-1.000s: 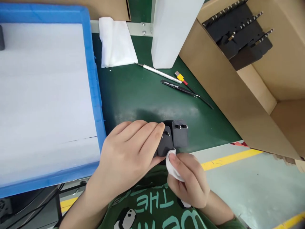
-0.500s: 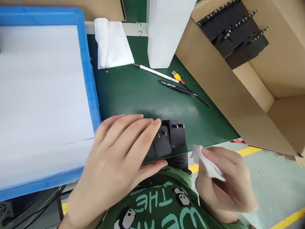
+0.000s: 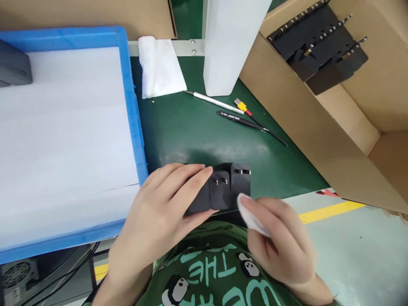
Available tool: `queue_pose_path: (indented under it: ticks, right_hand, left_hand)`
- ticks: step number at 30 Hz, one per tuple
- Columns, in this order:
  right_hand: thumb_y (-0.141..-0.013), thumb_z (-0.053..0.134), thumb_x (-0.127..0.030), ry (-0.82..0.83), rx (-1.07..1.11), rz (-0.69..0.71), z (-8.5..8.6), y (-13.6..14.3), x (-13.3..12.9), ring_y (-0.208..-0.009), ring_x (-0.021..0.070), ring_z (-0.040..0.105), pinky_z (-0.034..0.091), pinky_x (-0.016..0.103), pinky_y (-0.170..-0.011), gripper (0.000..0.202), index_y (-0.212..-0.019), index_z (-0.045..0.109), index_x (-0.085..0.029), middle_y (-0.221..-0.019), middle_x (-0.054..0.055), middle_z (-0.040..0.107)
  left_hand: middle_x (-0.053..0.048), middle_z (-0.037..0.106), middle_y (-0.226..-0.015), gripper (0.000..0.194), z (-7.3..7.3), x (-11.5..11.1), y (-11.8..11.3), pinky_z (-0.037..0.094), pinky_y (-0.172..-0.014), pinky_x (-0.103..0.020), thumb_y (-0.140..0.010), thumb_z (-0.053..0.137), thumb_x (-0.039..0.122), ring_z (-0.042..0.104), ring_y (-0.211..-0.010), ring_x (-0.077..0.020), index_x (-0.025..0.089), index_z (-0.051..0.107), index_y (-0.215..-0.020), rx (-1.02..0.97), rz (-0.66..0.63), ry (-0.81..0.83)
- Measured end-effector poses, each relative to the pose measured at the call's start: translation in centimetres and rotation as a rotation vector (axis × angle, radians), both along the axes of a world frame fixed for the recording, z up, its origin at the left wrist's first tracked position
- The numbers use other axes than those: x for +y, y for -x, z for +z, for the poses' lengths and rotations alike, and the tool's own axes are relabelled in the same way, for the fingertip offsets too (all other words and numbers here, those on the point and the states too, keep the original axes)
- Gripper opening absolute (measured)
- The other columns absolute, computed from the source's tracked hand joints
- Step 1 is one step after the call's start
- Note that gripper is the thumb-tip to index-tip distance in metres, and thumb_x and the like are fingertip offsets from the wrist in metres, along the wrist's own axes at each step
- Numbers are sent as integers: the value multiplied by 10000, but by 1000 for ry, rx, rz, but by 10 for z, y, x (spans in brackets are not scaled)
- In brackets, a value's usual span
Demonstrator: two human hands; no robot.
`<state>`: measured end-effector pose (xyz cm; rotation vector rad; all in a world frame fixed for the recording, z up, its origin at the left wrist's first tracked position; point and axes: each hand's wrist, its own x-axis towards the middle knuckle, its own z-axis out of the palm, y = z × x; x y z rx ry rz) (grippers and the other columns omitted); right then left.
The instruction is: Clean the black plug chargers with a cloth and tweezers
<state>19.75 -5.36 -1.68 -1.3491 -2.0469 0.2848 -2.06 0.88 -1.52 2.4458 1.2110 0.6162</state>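
Note:
Black plug adapters [image 3: 220, 193] stand in a row at the near edge of the green table, metal pins up. My left hand [image 3: 162, 204] is wrapped round the left part of the row, fingers over the far side and thumb along the near side. The rightmost adapter [image 3: 241, 182] sits slightly apart from that grip. My right hand [image 3: 282, 242] pinches a folded white cloth [image 3: 251, 216] just beside the near right corner of this adapter; whether they touch I cannot tell.
A blue-edged tray [image 3: 135, 106] lies left, a dark object [image 3: 14, 63] in it. Beyond my hands are a white cloth stack [image 3: 162, 68], a knife [image 3: 218, 103], tweezers [image 3: 237, 118], a cable [image 3: 277, 137] and a white container [image 3: 232, 46]. A cardboard box [image 3: 318, 127] with black adapters [image 3: 318, 46] stands right.
My right hand has moved left with the cloth, up to the rightmost adapter. My left hand stays round the row. The view has shifted a little, and a dark object now shows in the tray.

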Motion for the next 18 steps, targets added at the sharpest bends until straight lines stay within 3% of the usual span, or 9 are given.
queue_pose_path:
  ticks: [2, 6, 9, 14, 18]
  right_hand:
    - [-819, 543, 107, -20, 8, -11, 3, 2, 0, -836, 187, 634, 574, 323, -702, 463, -1216, 659, -101, -964, 110, 645]
    - [-856, 542, 81, 114, 50, 119, 12, 3, -2, -882, 173, 643, 570, 301, -745, 398, -1199, 656, -86, -1005, 110, 649]
    - [-848, 562, 92, 68, -2, 67, 15, 5, -4, -846, 166, 639, 555, 304, -726, 371, -1165, 676, -61, -974, 114, 654]
    - [-779, 651, 109, -85, -96, 113, 0, 26, -7, -813, 234, 682, 549, 341, -619, 359, -1115, 693, -12, -920, 162, 712]
    - [-798, 678, 36, -230, -88, 127, -15, 51, -8, -793, 273, 685, 542, 364, -560, 298, -1095, 698, 33, -918, 205, 708]
  left_hand:
    - [-130, 657, -1254, 485, 1, -1, -1, 494, -973, -390, -920, 692, 304, 598, -1102, -256, 116, 538, -1340, -14, 2, 25]
    - [-150, 632, -1312, 583, 6, -4, 6, 483, -1026, -413, -907, 704, 383, 577, -1179, -276, 112, 503, -1384, -25, 5, 43]
    - [-156, 622, -1343, 679, 9, -5, 19, 468, -1074, -414, -875, 737, 416, 566, -1249, -282, 119, 468, -1423, -22, 25, 52]
    - [-116, 699, -1239, 492, 8, -5, 32, 513, -984, -346, -892, 727, 349, 651, -1132, -231, 144, 557, -1306, -62, 50, 38]
    - [-119, 712, -1233, 454, 4, -3, 30, 525, -969, -339, -898, 719, 339, 669, -1125, -231, 126, 576, -1272, -82, 47, 27]
